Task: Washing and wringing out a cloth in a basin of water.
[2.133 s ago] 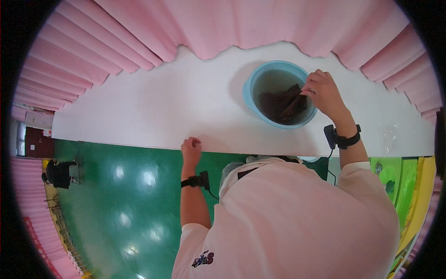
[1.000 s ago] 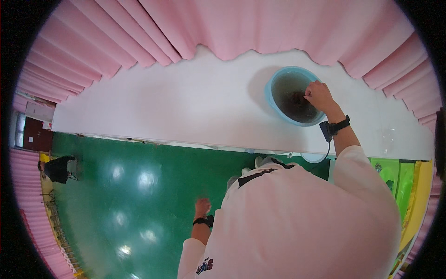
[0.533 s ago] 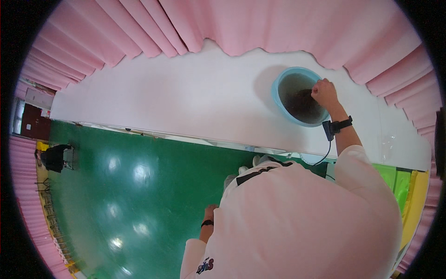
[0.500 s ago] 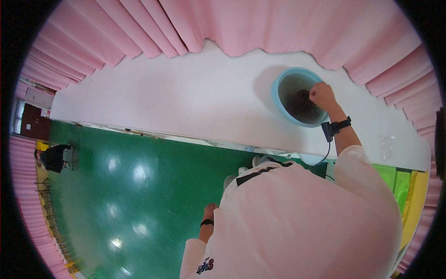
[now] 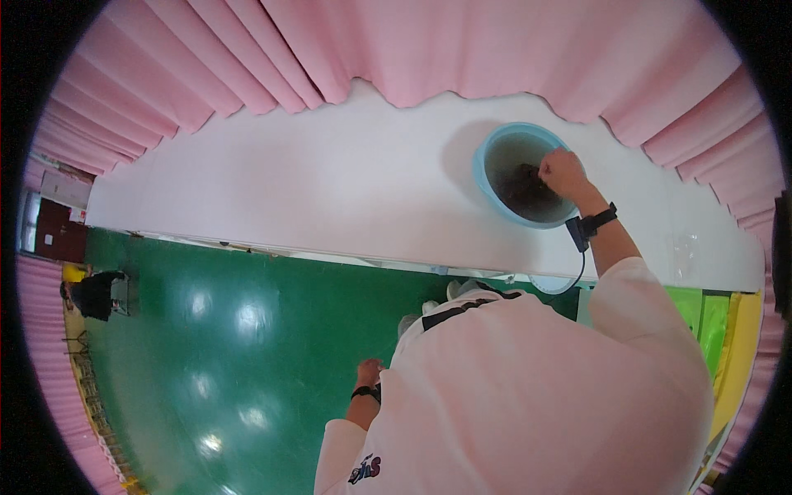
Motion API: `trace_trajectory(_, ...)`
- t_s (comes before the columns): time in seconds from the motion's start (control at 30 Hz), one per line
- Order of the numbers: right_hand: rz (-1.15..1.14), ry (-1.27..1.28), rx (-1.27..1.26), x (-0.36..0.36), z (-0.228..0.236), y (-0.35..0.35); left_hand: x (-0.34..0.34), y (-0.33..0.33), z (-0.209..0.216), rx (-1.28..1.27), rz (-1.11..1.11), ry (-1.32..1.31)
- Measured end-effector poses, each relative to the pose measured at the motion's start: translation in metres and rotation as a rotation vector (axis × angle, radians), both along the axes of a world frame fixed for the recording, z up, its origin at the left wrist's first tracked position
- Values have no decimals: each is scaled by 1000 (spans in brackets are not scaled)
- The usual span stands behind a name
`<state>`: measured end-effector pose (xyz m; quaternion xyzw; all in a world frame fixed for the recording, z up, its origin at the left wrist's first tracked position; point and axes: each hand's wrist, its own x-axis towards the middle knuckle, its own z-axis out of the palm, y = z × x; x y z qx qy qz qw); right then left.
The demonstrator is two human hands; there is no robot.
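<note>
A light-blue round basin (image 5: 483,177) stands on the white-covered table, with dark, loose-looking matter (image 5: 528,194) low inside it. Over the basin's right side is my right hand (image 5: 564,173), closed in a fist with the fingers curled inward. Whatever it may hold is hidden by the fingers. A black strap with a small cabled device (image 5: 582,229) sits on that wrist. My left hand (image 5: 369,373) hangs low beside my waist, away from the table, its fingers partly hidden and too small to read.
Pink curtains (image 5: 462,49) hang along the far edge of the white table (image 5: 313,173). Behind me spreads a shiny green floor (image 5: 272,355). Bright green and yellow panels (image 5: 714,330) stand at the right. Far left, a dark garment (image 5: 95,295) drapes over a chair.
My right hand has shifted slightly left over the basin and stays closed. The whole view has moved a little. My left hand still hangs at my side.
</note>
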<state>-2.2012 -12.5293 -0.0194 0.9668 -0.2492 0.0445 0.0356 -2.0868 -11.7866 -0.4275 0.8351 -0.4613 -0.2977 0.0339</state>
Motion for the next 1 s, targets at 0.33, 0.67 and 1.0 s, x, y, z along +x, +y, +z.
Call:
trace_trajectory(0.33,-34,32,80,2,-13,1,-4,-20,22,-181,613,501)
trace_trajectory(0.67,37,122,-37,19,-5,4,5,4,6,-230,-7,27)
trace_trajectory(1.0,-67,39,61,13,25,13,-4,-14,37,-170,1160,794)
